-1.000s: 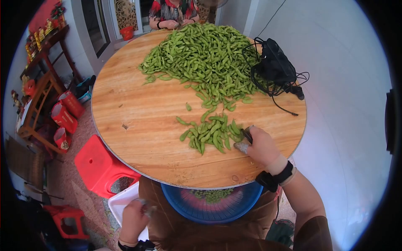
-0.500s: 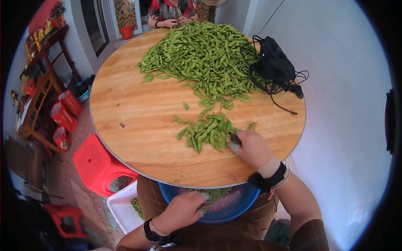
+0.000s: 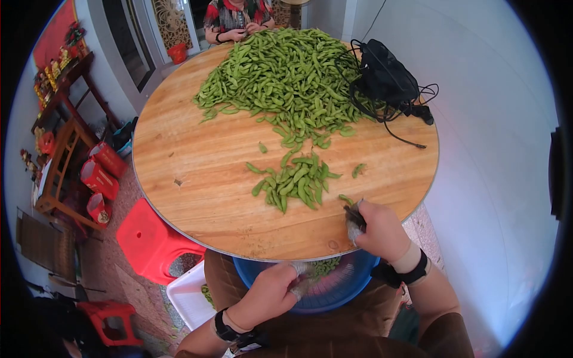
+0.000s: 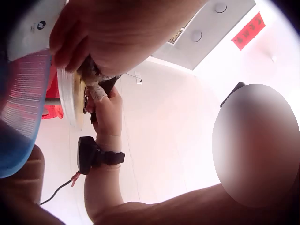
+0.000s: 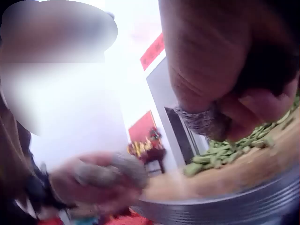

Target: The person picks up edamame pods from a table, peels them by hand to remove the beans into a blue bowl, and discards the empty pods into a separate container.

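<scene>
Green pod point(image 3: 345, 198), slender and slightly curved, pinched at the tips of the right hand point(image 3: 377, 230). The fingers point(image 3: 356, 225) are curled together about it and about a dark object too small to identify. This hand sits at the near edge of the round wooden surface point(image 3: 197, 179), just above the blue basin point(image 3: 343, 292) on the person's lap. The left hand point(image 3: 270, 295) hovers over the basin with its fingers curled inward; whether they pinch anything cannot be told from any view. Fingertips of both hands wear grey wrappings point(image 5: 201, 123) (seen closest from the right wrist).

Step in hand, as judged: one pod is being worked at the edge, between the small pile point(image 3: 295, 182) and the basin. Done well, it likely calls for a firm pinch near the pod's end, with both hands kept over the basin so that whatever drops lands among the basin pods point(image 3: 322, 268) and not on the floor.

The held pod matches its neighbours in bright, even colour; finer surface detail is not resolvable. A large heap point(image 3: 286, 71) lies well apart at the far side, touching a black bag point(image 3: 388, 80) with trailing cables. One stray pod point(image 3: 358, 170) lies near the small pile.
</scene>
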`<state>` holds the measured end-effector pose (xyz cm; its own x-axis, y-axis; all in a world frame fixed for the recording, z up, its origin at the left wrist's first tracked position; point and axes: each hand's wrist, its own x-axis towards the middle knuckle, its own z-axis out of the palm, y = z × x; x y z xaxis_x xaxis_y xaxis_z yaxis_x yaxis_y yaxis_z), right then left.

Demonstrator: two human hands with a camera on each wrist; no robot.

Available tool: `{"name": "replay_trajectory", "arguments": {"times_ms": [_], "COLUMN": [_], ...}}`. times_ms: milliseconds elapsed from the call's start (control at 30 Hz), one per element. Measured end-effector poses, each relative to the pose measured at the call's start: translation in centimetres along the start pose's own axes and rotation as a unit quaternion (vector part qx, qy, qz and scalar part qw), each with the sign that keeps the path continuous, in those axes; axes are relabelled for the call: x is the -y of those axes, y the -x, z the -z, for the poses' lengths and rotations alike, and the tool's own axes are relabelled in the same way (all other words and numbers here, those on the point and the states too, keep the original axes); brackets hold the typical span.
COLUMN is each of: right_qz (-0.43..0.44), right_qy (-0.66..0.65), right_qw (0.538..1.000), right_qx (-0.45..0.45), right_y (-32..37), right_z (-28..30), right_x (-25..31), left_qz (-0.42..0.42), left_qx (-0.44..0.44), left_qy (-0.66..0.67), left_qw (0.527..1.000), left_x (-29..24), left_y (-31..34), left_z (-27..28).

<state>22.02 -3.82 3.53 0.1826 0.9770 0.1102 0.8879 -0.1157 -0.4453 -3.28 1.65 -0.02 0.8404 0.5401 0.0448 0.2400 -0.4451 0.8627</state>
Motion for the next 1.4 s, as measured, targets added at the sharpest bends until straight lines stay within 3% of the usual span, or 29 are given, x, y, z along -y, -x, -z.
{"name": "replay_trajectory", "arguments": {"times_ms": [67,133,200,233,300,333,400,500,567,600,633,667,733,800,867,900,933,967,1000,1067,1100,1133,1167,1200,1267,1333,1367,1400], "right_qz": [0.028,0.041,0.064,0.087,0.047,0.029,0.01,-0.014,-0.052,-0.053,0.0,0.054,0.059,0.065,-0.002,-0.003,-0.051,-0.098,-0.099,-0.127,-0.128,-0.043,0.043,0.042,0.032,0.035,0.039,0.037], "right_qy": [-0.015,-0.306,-0.337,-0.366,-0.399,-0.367,-0.341,-0.368,-0.356,-0.361,-0.339,-0.316,-0.326,-0.336,-0.434,-0.435,-0.487,-0.535,-0.535,-0.567,-0.568,-0.505,-0.428,-0.429,-0.34,-0.393,-0.444,-0.444], "right_qw": [0.999,0.937,0.926,0.915,0.902,0.922,0.936,0.922,0.912,0.91,0.927,0.939,0.936,0.934,0.879,0.879,0.834,0.782,0.781,0.749,0.748,0.833,0.895,0.895,0.932,0.912,0.889,0.889], "right_qx": [0.023,0.164,0.158,0.149,0.158,0.121,0.088,0.121,0.198,0.196,0.161,0.125,0.115,0.107,0.197,0.198,0.252,0.305,0.306,0.317,0.318,0.222,0.119,0.12,0.122,0.115,0.107,0.109], "right_y": [1.4,2.8,3.7,3.9,4.4,4.7,5.3,6.1,6.4,6.6,6.8,7.0,7.1,7.1,7.0,6.9,6.9,6.8,6.8,6.6,6.7,6.9,7.0,7.2,7.4,7.6,7.6,7.7], "right_z": [0.9,1.4,0.8,0.5,0.1,-0.3,-0.9,-0.8,-0.5,-1.0,-1.8,-2.3,-2.4,-2.1,-1.7,-1.5,-1.3,-1.2,-1.0,-0.8,-1.4,-2.4,-3.2,-3.6,-4.2,-5.2,-5.5,-5.1], "right_x": [0.7,1.0,1.1,1.1,1.2,1.2,1.1,1.4,1.9,1.5,0.8,0.4,0.6,0.7,0.7,0.6,0.4,0.3,0.4,0.7,0.8,1.0,1.1,1.0,0.9,0.7,0.7,0.9], "left_qz": [0.0,0.002,-0.096,-0.094,-0.09,-0.083,0.082,0.094,0.106,0.113,0.116,0.086,0.056,-0.082,-0.051,-0.021,-0.02,0.012,0.044,0.054,0.064,0.065,-0.014,-0.093,-0.113,-0.133,0.007,0.146], "left_qx": [-0.043,-0.085,0.052,0.055,0.045,0.049,0.042,0.012,0.009,0.007,0.011,0.002,-0.002,-0.074,-0.044,-0.019,-0.019,-0.002,0.014,0.012,0.012,0.012,-0.035,-0.08,-0.078,-0.075,-0.01,0.055], "left_qy": [0.022,0.043,0.042,0.041,0.104,0.104,0.273,0.324,0.315,0.31,0.307,0.251,0.193,-0.021,0.023,0.067,0.067,0.149,0.229,0.172,0.115,0.116,-0.074,-0.261,-0.283,-0.304,-0.023,0.261], "left_qw": [0.999,0.995,0.993,0.993,0.989,0.99,0.958,0.941,0.943,0.944,0.945,0.964,0.979,0.994,0.997,0.997,0.997,0.989,0.972,0.983,0.991,0.991,0.997,0.957,0.949,0.94,1.0,0.953], "left_x": [-1.9,-2.1,-0.7,-0.8,-1.3,-1.6,-2.5,-1.2,-1.5,-1.6,-1.6,-1.6,-1.4,-0.6,-1.0,-1.2,-1.3,-1.5,-1.5,-1.1,-1.0,-1.0,-1.1,-1.1,-0.9,-0.5,-0.3,0.0], "left_y": [-1.2,-1.9,-2.7,-2.8,-3.1,-3.0,-2.6,-2.1,-2.2,-2.3,-2.3,-2.3,-2.4,-2.5,-2.2,-2.1,-2.1,-2.0,-2.0,-1.6,-1.4,-1.4,-1.5,-1.5,-1.4,-1.2,-1.0,-0.6], "left_z": [-0.4,-0.8,-1.6,-1.9,-2.5,-2.4,-2.0,-2.8,-3.1,-3.1,-3.1,-3.1,-3.2,-3.4,-3.2,-3.1,-3.0,-3.0,-2.9,-2.9,-2.9,-2.9,-3.0,-3.0,-3.0,-2.9,-2.8,-2.7]}}
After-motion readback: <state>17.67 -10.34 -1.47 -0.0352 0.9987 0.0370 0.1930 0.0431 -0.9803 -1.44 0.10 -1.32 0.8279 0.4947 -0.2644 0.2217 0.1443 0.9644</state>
